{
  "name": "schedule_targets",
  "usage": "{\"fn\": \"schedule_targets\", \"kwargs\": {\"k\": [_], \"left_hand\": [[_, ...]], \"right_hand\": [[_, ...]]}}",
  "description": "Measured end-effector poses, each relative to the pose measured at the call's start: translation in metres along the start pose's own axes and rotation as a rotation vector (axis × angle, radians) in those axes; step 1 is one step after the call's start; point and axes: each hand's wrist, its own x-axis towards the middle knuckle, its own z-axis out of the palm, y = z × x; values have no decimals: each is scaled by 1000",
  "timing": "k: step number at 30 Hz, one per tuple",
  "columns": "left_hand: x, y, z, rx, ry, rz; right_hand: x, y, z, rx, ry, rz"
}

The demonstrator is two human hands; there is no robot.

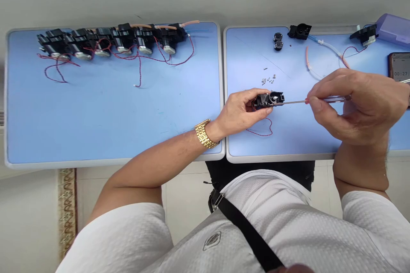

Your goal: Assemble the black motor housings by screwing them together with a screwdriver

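Note:
My left hand (238, 113) is closed around a small black motor housing (270, 100), thumb on the near side and fingers on the far side. A red wire (269, 130) curls from it onto the blue table. Between the fingers of my right hand (358, 102) is a screwdriver (296, 102) with a clear handle. Its thin metal shaft points left, and the tip reaches the housing; the exact contact is too small to make out. Just beyond the housing lie several small screws (267, 80).
Several black motor units (121, 42) with red wires line the back of the left table. At the right table's back are two round black parts (278, 42), a black housing with tubing (299, 31), another unit (365, 33), a purple box (393, 29) and a phone (400, 68).

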Motion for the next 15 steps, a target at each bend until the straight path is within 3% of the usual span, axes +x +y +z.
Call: {"fn": "schedule_targets", "kwargs": {"k": [4, 15], "left_hand": [[1, 0, 0, 11, -3, 13], [0, -1, -1, 53, -9, 23]], "right_hand": [[1, -2, -1, -18, 2, -31], [-4, -2, -2, 16, -57, 118]]}}
